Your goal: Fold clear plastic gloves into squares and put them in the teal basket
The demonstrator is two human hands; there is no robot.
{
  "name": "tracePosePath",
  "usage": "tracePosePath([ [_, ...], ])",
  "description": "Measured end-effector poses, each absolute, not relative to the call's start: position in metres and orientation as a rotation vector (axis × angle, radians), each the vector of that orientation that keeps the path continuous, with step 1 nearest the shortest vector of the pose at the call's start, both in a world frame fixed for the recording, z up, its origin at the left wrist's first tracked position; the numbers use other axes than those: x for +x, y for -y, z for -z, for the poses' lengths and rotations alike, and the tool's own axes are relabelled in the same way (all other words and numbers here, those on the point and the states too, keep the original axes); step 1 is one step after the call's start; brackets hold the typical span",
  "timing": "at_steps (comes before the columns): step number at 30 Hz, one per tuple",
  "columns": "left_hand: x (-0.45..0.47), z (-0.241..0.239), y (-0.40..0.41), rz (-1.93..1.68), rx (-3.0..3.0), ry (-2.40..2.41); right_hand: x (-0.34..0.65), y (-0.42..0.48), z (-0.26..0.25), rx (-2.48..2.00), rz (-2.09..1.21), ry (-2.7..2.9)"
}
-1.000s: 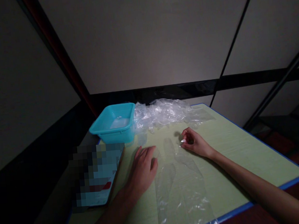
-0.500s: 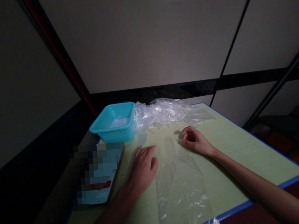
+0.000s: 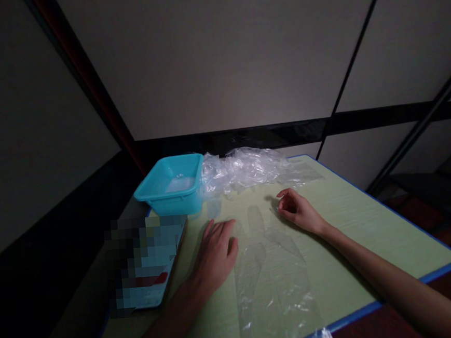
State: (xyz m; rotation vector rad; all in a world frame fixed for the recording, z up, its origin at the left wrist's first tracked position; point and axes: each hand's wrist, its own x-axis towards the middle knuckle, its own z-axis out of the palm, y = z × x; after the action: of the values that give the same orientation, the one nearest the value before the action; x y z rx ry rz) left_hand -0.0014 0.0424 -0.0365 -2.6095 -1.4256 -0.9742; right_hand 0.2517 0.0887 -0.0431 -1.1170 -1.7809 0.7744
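A clear plastic glove [image 3: 276,290] lies spread on the table, its finger shapes pointing away from me and its wide end reaching over the front edge. My left hand [image 3: 216,250] rests palm down at the glove's left side, fingers stretched out; its fingertips are at or beside the thin film. At the glove's upper right, my right hand [image 3: 297,213] is closed, thumb and fingers curled together. A bit of clear film shows at its fingertips, seemingly a finger of the glove.
A turquoise plastic basket [image 3: 169,197] stands at the back left. Beside it a crumpled heap of clear plastic [image 3: 254,166] runs along the back. A flat, partly blurred device [image 3: 158,263] lies on the left. The light green table [image 3: 378,230] has a blue edge, against a panelled wall [image 3: 217,60].
My right hand has shifted very slightly to the right, fingers still curled. My left hand and the glove look the same.
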Motion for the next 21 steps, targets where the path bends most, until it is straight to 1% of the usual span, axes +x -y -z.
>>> tracePosePath([
  [9, -0.0004, 0.0334, -0.0412, 0.935, -2.623, 1.434, 0.2532, -0.0848, 0.0387, -1.238, -0.619, 1.886],
  [18, -0.0021, 0.0364, -0.0416, 0.943, -2.646, 1.474, 0.2553, -0.0862, 0.0401, -1.287, -0.563, 1.930],
  [21, 0.0043, 0.0311, -0.0436, 0.961, -2.747, 1.418, 0.2541, -0.0872, 0.0402, -1.279, -0.560, 1.930],
])
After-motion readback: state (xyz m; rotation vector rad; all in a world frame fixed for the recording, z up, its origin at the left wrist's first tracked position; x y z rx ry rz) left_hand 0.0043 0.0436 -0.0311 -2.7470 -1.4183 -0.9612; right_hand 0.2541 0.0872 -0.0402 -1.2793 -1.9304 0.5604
